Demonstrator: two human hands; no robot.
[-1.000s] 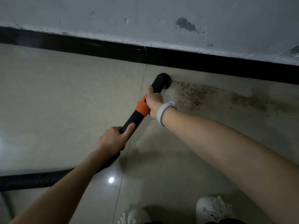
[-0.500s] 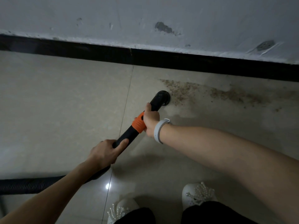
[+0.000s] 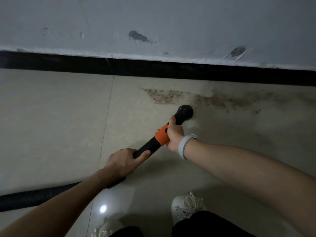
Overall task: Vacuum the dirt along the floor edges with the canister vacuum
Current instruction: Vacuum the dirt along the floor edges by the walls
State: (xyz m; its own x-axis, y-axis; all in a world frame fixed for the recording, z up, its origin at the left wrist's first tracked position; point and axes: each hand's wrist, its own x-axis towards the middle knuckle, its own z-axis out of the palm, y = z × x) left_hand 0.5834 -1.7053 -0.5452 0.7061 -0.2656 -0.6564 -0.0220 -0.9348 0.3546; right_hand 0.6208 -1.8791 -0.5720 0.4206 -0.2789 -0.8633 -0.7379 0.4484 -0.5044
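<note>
A black vacuum wand [image 3: 147, 147] with an orange collar [image 3: 162, 135] runs diagonally from lower left to the round nozzle [image 3: 185, 112], which rests on the beige tile floor. My right hand [image 3: 174, 134], with a pale wristband, grips the wand at the orange collar. My left hand [image 3: 124, 161] grips the wand lower down. A band of brown dirt [image 3: 205, 99] lies along the floor just beyond the nozzle, near the black skirting [image 3: 153, 69]. The ribbed hose [image 3: 34, 196] trails off to the left.
A scuffed white wall [image 3: 153, 23] rises above the skirting. My two white beaded shoes [image 3: 188, 207] stand at the bottom of the view. A tile joint [image 3: 106, 120] runs from the skirting toward me. The canister is out of view.
The nozzle has moved away from the skirting and rightward along the dirt band, now below its middle. Both hands kept their grip. The view shifted so the wall sits lower in frame.
</note>
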